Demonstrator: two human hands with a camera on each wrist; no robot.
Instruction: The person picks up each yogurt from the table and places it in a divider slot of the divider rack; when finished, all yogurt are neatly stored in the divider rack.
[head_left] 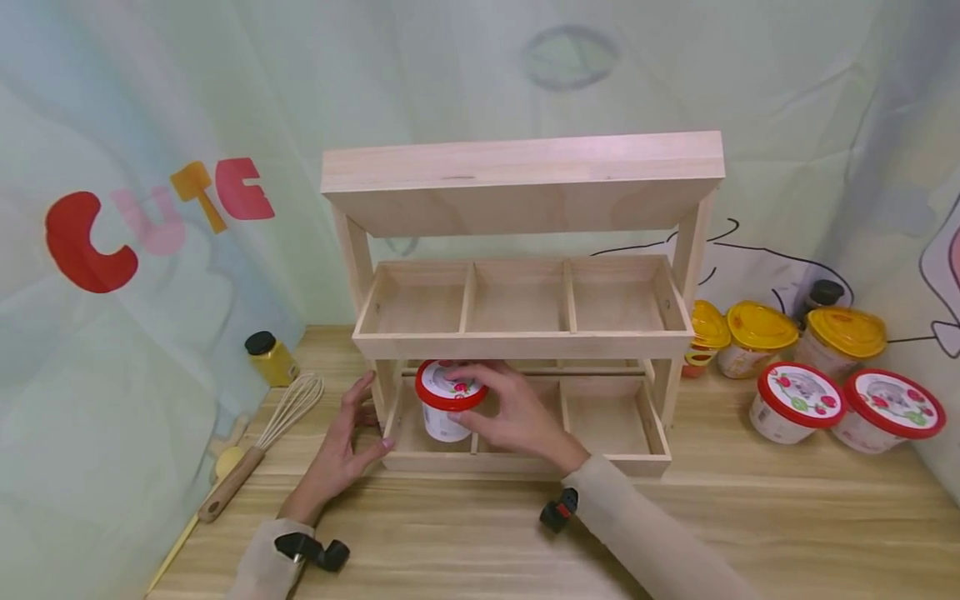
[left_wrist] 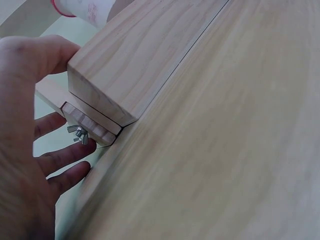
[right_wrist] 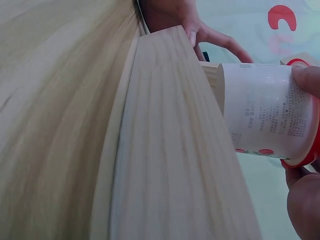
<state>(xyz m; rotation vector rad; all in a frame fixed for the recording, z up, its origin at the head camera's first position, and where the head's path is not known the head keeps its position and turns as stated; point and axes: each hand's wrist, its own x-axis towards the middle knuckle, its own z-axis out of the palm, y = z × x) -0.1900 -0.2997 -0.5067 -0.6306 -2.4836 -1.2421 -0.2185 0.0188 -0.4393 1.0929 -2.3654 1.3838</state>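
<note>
My right hand (head_left: 517, 408) grips a white paper tub (head_left: 447, 423) by its red, cherry-printed lid. The tub is upright over the left compartment of the lower tray (head_left: 622, 464) of a wooden two-tier rack (head_left: 525, 344). Seen from the right wrist, the tub's base (right_wrist: 223, 95) shows beyond the tray's front board (right_wrist: 167, 125), with the thumb on the lid's rim. At the rack's left end is my left hand (head_left: 341, 454), its thumb on the tray's front corner. Its other fingers spread along the side, near a metal wing nut (left_wrist: 79, 134).
Two similar red-lidded tubs (head_left: 801, 402) stand at right, with several yellow-lidded tubs (head_left: 761, 333) and a black-capped bottle (head_left: 823, 293) behind. Left of the rack are a yellow jar (head_left: 273, 360) with a black cap and a whisk (head_left: 258, 446). A printed curtain (head_left: 465, 75) hangs behind.
</note>
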